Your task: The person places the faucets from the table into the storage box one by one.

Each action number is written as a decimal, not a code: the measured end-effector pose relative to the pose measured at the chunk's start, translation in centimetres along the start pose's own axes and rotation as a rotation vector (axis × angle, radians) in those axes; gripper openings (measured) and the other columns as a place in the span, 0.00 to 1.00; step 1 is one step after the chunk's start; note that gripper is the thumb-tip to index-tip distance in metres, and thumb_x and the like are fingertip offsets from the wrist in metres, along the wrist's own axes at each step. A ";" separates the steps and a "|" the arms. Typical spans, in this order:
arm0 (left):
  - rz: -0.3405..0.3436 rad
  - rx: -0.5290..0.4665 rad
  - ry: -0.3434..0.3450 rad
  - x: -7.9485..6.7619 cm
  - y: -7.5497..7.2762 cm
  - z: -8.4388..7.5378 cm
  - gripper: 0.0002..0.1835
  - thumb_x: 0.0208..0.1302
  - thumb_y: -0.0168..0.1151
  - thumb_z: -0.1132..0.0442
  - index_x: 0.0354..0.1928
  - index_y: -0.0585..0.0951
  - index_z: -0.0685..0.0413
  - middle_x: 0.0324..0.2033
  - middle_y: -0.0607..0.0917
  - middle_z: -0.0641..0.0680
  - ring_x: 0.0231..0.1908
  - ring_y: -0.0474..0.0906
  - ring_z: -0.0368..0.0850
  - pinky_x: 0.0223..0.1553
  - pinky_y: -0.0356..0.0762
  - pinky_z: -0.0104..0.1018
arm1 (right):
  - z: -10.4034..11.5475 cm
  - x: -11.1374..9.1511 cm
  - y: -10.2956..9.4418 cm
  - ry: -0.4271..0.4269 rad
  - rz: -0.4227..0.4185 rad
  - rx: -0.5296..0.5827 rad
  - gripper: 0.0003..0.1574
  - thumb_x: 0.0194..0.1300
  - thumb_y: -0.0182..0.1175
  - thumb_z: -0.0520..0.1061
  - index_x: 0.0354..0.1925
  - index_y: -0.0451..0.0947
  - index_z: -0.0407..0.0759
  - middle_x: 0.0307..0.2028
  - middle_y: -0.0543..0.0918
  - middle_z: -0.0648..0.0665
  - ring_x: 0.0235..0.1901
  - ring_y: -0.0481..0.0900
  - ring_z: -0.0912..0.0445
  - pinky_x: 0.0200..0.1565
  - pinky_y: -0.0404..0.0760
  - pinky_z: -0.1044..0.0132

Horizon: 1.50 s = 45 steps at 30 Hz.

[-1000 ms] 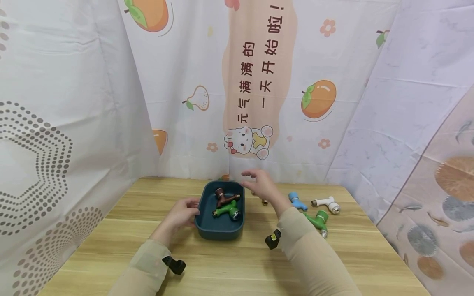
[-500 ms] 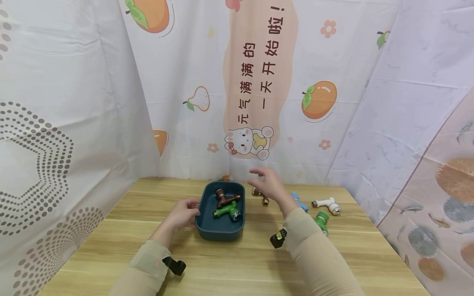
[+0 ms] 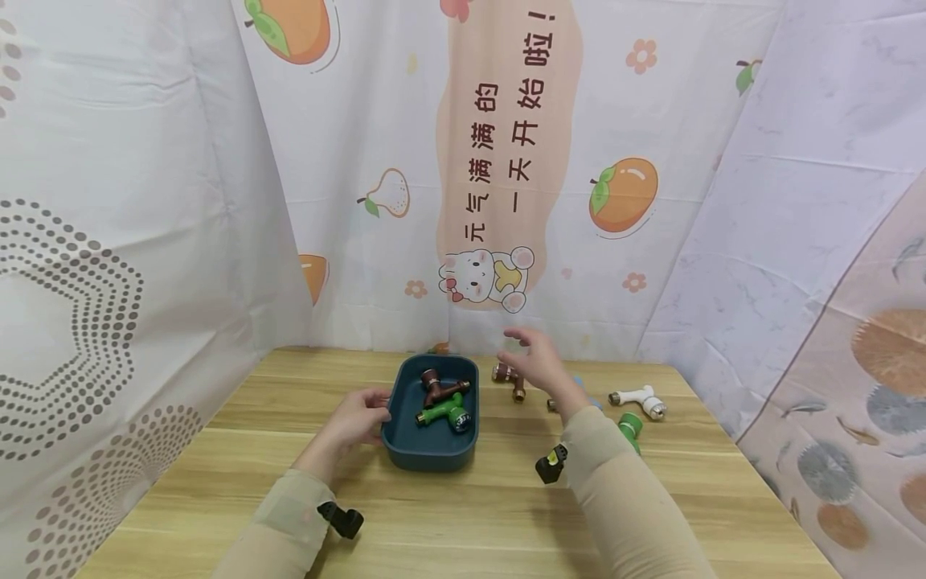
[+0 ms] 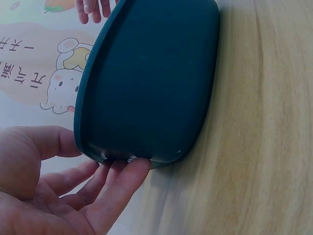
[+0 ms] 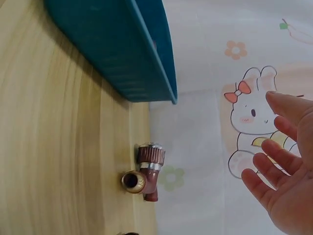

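Observation:
A dark teal plastic bin [image 3: 430, 461] stands on the table with a brown tap [image 3: 432, 389] and a green tap [image 3: 445, 412] lying inside. Against the bin's left outer wall rests my left hand [image 3: 356, 416]; in the left wrist view its fingertips [image 4: 142, 166] touch the wall, and the thumb lies by the rim. My right hand [image 3: 537, 359] hovers right of the bin with spread fingers, holding nothing. Just below and left of it, another brown tap [image 3: 518, 391] lies on the table, seen also as a brown tap [image 5: 150, 171] in the right wrist view.
Right of the right forearm lie a white tap [image 3: 640, 398] and a green tap [image 3: 630, 426] partly hidden by the sleeve. A blue tap [image 3: 593, 402] is mostly covered by the right wrist. A printed curtain [image 3: 362, 265] hangs behind the wooden table [image 3: 434, 523].
My right hand has moved right, away from the bin's rim, uncovering the brown tap on the table and covering more of the blue one. The left hand and bin stay put.

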<state>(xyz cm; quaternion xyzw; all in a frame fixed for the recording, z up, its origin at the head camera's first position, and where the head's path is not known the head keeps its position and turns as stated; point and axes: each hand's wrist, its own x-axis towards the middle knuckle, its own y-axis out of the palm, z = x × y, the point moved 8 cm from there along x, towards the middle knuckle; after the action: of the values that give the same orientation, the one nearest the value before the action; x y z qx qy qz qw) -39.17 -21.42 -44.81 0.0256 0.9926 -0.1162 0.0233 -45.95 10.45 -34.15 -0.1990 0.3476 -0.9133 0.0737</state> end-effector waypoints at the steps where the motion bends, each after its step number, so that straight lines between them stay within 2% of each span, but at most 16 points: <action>1: 0.000 0.000 0.000 0.0 0.0 0.0 0.26 0.65 0.55 0.74 0.67 0.73 0.69 0.54 0.77 0.71 0.49 0.80 0.60 0.33 0.87 0.51 | -0.2 0.0 0.0 0.002 -0.003 0.008 0.32 0.68 0.67 0.49 0.66 0.75 0.41 0.66 0.75 0.38 0.65 0.71 0.39 0.64 0.71 0.42; 10: 0.006 0.010 0.001 0.0 -0.1 -0.1 0.25 0.68 0.54 0.74 0.67 0.72 0.69 0.54 0.77 0.71 0.49 0.80 0.61 0.32 0.87 0.50 | -2.4 -0.3 0.1 0.059 -0.001 0.042 0.34 0.69 0.66 0.49 0.68 0.72 0.40 0.68 0.73 0.37 0.66 0.68 0.38 0.64 0.71 0.41; 20: 0.018 -0.008 0.004 -0.1 0.0 0.0 0.26 0.68 0.55 0.74 0.68 0.72 0.70 0.55 0.76 0.71 0.49 0.80 0.62 0.32 0.87 0.50 | -4.7 -0.9 0.9 0.141 0.026 -0.005 0.33 0.69 0.66 0.47 0.68 0.71 0.38 0.68 0.72 0.35 0.67 0.68 0.36 0.65 0.69 0.41; 27: 0.012 -0.012 -0.001 0.1 0.0 0.2 0.25 0.68 0.55 0.74 0.67 0.73 0.68 0.54 0.77 0.70 0.49 0.80 0.62 0.32 0.87 0.50 | -6.3 -1.0 2.2 0.149 0.045 -0.008 0.31 0.68 0.67 0.44 0.66 0.73 0.37 0.65 0.75 0.33 0.66 0.68 0.35 0.64 0.70 0.40; 32: 0.017 0.000 0.003 0.0 0.0 0.0 0.25 0.68 0.55 0.73 0.68 0.72 0.69 0.55 0.77 0.71 0.50 0.79 0.64 0.32 0.87 0.50 | -6.9 -1.0 3.0 0.134 0.062 -0.002 0.33 0.67 0.68 0.42 0.67 0.72 0.34 0.61 0.78 0.31 0.65 0.68 0.33 0.64 0.69 0.38; 38: 0.013 -0.008 0.002 0.0 0.0 0.0 0.25 0.68 0.55 0.74 0.67 0.72 0.69 0.55 0.77 0.71 0.49 0.80 0.63 0.33 0.87 0.51 | -7.2 -1.1 3.7 0.108 0.072 -0.066 0.30 0.66 0.69 0.41 0.63 0.76 0.31 0.59 0.79 0.31 0.62 0.72 0.33 0.61 0.72 0.39; 45: 0.013 0.004 0.009 0.0 0.0 0.0 0.25 0.68 0.55 0.74 0.67 0.72 0.70 0.55 0.77 0.71 0.50 0.80 0.64 0.32 0.87 0.50 | -8.0 -1.5 4.6 0.120 0.096 -0.117 0.30 0.66 0.69 0.41 0.64 0.77 0.33 0.60 0.79 0.31 0.61 0.74 0.35 0.60 0.73 0.39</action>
<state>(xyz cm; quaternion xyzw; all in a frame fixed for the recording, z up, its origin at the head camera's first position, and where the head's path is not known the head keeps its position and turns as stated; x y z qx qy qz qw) -39.13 -21.38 -44.86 0.0328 0.9923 -0.1180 0.0195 -47.91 12.27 -43.15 -0.1312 0.4132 -0.8972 0.0845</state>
